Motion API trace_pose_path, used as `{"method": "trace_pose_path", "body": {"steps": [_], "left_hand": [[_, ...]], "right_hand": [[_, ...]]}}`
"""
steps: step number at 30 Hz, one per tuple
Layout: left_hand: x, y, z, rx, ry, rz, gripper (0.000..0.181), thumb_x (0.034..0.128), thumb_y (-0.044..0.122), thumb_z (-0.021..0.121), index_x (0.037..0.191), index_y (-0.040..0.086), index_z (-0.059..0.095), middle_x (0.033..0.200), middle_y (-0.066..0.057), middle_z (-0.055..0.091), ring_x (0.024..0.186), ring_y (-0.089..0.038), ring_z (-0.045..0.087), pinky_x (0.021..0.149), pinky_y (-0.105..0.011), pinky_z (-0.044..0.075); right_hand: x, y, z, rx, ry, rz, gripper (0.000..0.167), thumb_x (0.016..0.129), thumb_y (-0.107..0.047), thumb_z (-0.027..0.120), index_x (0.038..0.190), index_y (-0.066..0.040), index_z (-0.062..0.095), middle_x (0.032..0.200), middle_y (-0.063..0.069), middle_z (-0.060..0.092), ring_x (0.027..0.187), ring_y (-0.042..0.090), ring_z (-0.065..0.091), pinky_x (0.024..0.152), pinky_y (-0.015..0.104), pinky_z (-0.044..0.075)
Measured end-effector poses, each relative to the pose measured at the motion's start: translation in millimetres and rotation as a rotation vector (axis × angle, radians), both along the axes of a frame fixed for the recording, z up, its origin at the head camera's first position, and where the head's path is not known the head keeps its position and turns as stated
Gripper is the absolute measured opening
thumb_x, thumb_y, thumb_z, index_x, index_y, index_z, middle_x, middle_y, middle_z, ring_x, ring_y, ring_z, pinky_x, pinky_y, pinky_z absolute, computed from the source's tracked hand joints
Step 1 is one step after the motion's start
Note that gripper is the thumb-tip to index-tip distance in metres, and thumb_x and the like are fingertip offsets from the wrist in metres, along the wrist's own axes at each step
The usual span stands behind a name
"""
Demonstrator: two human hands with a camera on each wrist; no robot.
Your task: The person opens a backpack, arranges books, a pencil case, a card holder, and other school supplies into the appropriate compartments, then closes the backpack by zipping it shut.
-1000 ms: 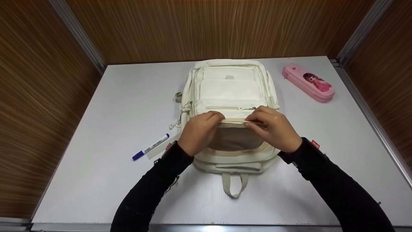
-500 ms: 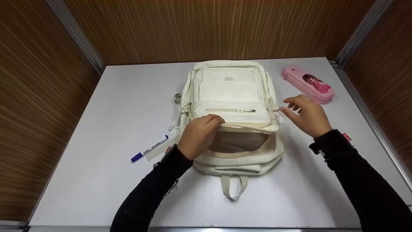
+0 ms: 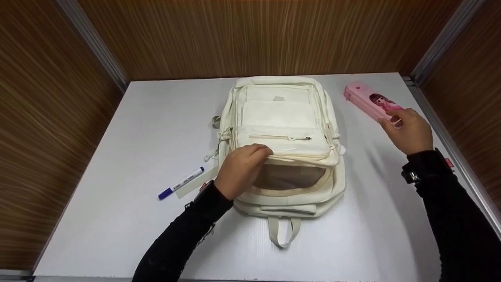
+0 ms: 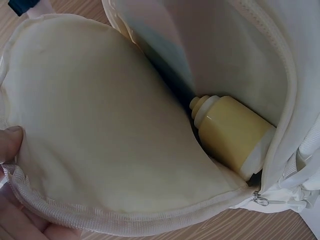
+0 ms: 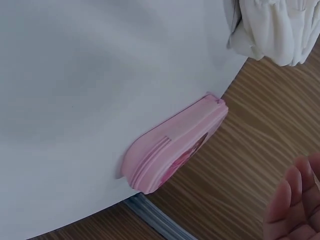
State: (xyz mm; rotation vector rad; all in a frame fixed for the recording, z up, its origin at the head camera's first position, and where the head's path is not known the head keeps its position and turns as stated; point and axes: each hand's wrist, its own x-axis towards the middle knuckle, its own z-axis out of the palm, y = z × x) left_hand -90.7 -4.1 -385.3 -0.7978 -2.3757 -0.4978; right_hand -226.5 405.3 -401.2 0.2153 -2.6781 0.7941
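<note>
Now right hand (image 3: 411, 132), gone from backpack (image 3: 278, 113) to far-right pink case (image 3: 364, 100), hovers, fingers relaxed, empty; left hand (image 3: 240, 168) alone pinches flap (image 4: 100, 125), so backpack gapes.

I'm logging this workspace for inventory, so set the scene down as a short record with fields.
Bag: cream backpack, lying on white table, compartment open
Inside: yellow bottle-shaped container, seen by left wrist view
Left grip: pinches edge of backpack's flap
Right grip: at pink pencil case, fingers relaxed; no hold seen
Pen: blue-capped marker, on table, left of backpack
</note>
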Motion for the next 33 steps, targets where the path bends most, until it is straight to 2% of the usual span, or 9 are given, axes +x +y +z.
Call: {"method": "trace_pose_path", "body": {"steps": [4, 7, 11, 15, 19, 23, 26, 33], "left_hand": [[0.4, -0.1, -0.7, 0.005, 0.001, -0.008, 0.013, 0.0929, 0.005, 0.062, 0.102, 0.011, 0.069, 0.102, 0.0, 0.072, 0.094, -0.017, 0.07, 0.083, -0.029, 0.056], [1.4, -0.2, -1.7, 0.004, -0.009, -0.006, 0.013, 0.0929, 0.005, 0.062, 0.103, 0.011, 0.069, 0.103, 0.0, 0.072, 0.095, -0.017, 0.069, 0.084, -0.029, 0.055], [2.4, 0.1, -2.5, -0.001, -0.012, -0.003, 0.013, 0.0932, 0.006, 0.062, 0.103, 0.012, 0.069, 0.103, 0.0, 0.072, 0.095, -0.017, 0.069, 0.085, -0.029, 0.055], [3.0, 0.8, -2.5, -0.005, 0.001, -0.001, 0.012, 0.0936, 0.006, 0.062, 0.102, 0.013, 0.068, 0.102, 0.001, 0.072, 0.096, -0.015, 0.069, 0.084, -0.029, 0.055], [3.8, 0.6, -2.5, 0.0, 0.012, 0.001, 0.012, 0.0932, 0.006, 0.062, 0.1, 0.013, 0.068, 0.101, 0.002, 0.071, 0.095, -0.015, 0.069, 0.083, -0.029, 0.055], [5.9, -1.1, -2.8, 0.004, 0.003, 0.003, 0.013, 0.0927, 0.005, 0.063, 0.101, 0.013, 0.069, 0.101, 0.001, 0.071, 0.096, -0.016, 0.069, 0.084, -0.03, 0.055], [6.1, -1.2, -2.8, -0.004, -0.007, 0.004, 0.014, 0.0925, 0.006, 0.063, 0.103, 0.013, 0.069, 0.102, 0.001, 0.071, 0.097, -0.016, 0.069, 0.086, -0.03, 0.055], [4.1, -0.6, -2.7, -0.012, -0.025, 0.001, 0.014, 0.0932, 0.007, 0.063, 0.103, 0.013, 0.07, 0.104, 0.0, 0.071, 0.099, -0.015, 0.068, 0.089, -0.03, 0.054]], "right_hand": [[-14.9, 11.3, -5.3, 0.01, -0.077, -0.04, 0.054, 0.095, -0.036, 0.062, 0.13, 0.005, 0.057, 0.11, 0.029, 0.059, 0.093, 0.04, 0.055, 0.07, 0.041, 0.045], [-26.1, 16.9, -10.0, 0.013, -0.14, -0.071, 0.058, 0.096, -0.042, 0.057, 0.133, 0.003, 0.055, 0.118, 0.029, 0.057, 0.099, 0.042, 0.053, 0.081, 0.052, 0.049], [-40.9, 22.2, -16.7, 0.028, -0.209, -0.096, 0.063, 0.096, -0.046, 0.055, 0.137, 0.001, 0.052, 0.129, 0.032, 0.052, 0.112, 0.048, 0.05, 0.1, 0.062, 0.042], [-52.8, 27.9, -23.8, 0.021, -0.252, -0.09, 0.067, 0.093, -0.043, 0.061, 0.143, -0.001, 0.045, 0.137, 0.035, 0.045, 0.121, 0.052, 0.042, 0.108, 0.067, 0.032], [-61.7, 32.2, -30.7, 0.024, -0.317, -0.074, 0.08, 0.091, -0.046, 0.063, 0.152, -0.007, 0.03, 0.152, 0.035, 0.026, 0.131, 0.057, 0.033, 0.107, 0.072, 0.026], [-70.1, 32.9, -38.8, 0.044, -0.436, -0.089, 0.096, 0.088, -0.058, 0.06, 0.158, -0.016, 0.009, 0.16, 0.031, -0.004, 0.141, 0.06, 0.009, 0.105, 0.078, 0.017], [-74.9, 33.2, -45.6, 0.047, -0.471, -0.095, 0.1, 0.088, -0.057, 0.062, 0.158, -0.017, 0.004, 0.159, 0.03, -0.011, 0.142, 0.06, 0.0, 0.103, 0.079, 0.013], [-81.5, 30.9, -55.5, 0.053, -0.478, -0.087, 0.098, 0.09, -0.044, 0.065, 0.158, -0.018, 0.0, 0.158, 0.03, -0.019, 0.137, 0.066, -0.009, 0.099, 0.082, 0.008]]}}
